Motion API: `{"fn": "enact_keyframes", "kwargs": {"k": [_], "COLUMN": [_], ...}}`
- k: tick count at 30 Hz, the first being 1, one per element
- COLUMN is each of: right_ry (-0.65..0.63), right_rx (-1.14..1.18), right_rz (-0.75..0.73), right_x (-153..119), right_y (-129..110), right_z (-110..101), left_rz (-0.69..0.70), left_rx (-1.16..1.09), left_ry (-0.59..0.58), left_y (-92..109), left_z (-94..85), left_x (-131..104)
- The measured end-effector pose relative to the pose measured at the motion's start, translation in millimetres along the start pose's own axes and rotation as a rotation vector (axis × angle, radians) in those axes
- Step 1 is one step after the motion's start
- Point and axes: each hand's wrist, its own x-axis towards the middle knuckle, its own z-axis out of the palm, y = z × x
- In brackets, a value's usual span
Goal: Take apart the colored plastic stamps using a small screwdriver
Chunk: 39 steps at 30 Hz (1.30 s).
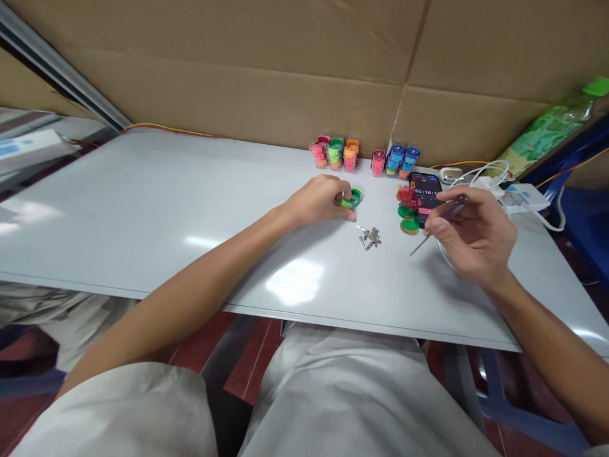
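Observation:
My left hand point(323, 200) is closed, thumb and fingers around a small green plastic piece point(353, 198) at the tabletop. A screwdriver point(447, 216) with a dark purple handle is in my right hand point(478, 235); its thin metal shaft points down and left, and its tip seems just above the table. Between my hands lies a loose heap of small flat metal blades point(372, 238). Left of my right hand are several translucent plastic pieces: red ones point(406, 195) farther back and green ones point(409, 225) nearer me.
Small colourful plastic items stand at the back in a left group point(335, 154) and a right group point(396, 160). A phone point(425, 190) shows a running timer. White cables point(495, 168), a power strip point(528, 198) and a green-capped bottle point(554, 130) are on the right. Cardboard point(266, 70) walls the back.

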Motion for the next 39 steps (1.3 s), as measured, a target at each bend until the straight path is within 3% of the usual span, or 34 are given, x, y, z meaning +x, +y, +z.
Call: {"fn": "enact_keyframes", "kwargs": {"k": [4, 7, 12, 19, 31, 39], "right_ry": [-0.022, -0.008, -0.004, -0.037, -0.111, -0.146], "right_rx": [-0.016, -0.015, -0.032, -0.098, -0.196, -0.229], "right_rz": [0.023, 0.017, -0.002, -0.062, -0.079, -0.089], "right_x": [-2, -1, -1, -4, -6, -3], "right_y": [-1, -2, -1, 4, -6, -12], "right_z": [0, -2, -3, -2, 2, 2], "left_rz": [-0.05, 0.007, 0.119, 0.101, -0.099, -0.202], "left_rx": [-0.066, -0.068, 0.066, 0.168, 0.273, 0.321], "left_ry": [-0.081, -0.13, -0.102, -0.075, -0.01, 0.042], "left_y": [-5, -5, -4, 0, -6, -3], "left_z": [0.1, -1.8, 2.9, 11.2, 13.2, 17.6], "left_x": [1, 0, -1, 2, 72, 86]}}
